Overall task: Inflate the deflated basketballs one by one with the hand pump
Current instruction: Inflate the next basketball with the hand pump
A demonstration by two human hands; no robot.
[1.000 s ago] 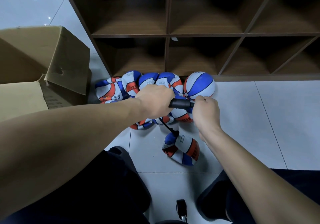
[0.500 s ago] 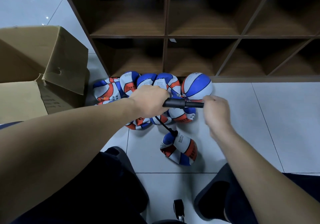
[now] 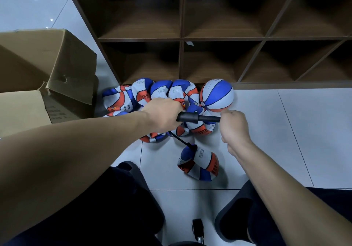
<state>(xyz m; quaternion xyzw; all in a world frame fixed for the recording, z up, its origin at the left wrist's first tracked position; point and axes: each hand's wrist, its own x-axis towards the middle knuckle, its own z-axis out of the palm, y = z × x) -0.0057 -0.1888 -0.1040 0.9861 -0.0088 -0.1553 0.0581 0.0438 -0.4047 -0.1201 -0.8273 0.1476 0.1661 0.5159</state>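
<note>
Since a second ago the right hand has drawn away from the left hand, baring more of the hand pump rod between them. Nearest, at 6 o'clock, the deflated basketball lies on the floor, the hose plugged into its top. Above it both fists face each other, forearms reaching in from each side – left fingers wrapped round the barrel, right fingers curled on the handle, which they hide. Farther, at 12 o'clock, limp balls heap beside one inflated ball, against the shelf.
</note>
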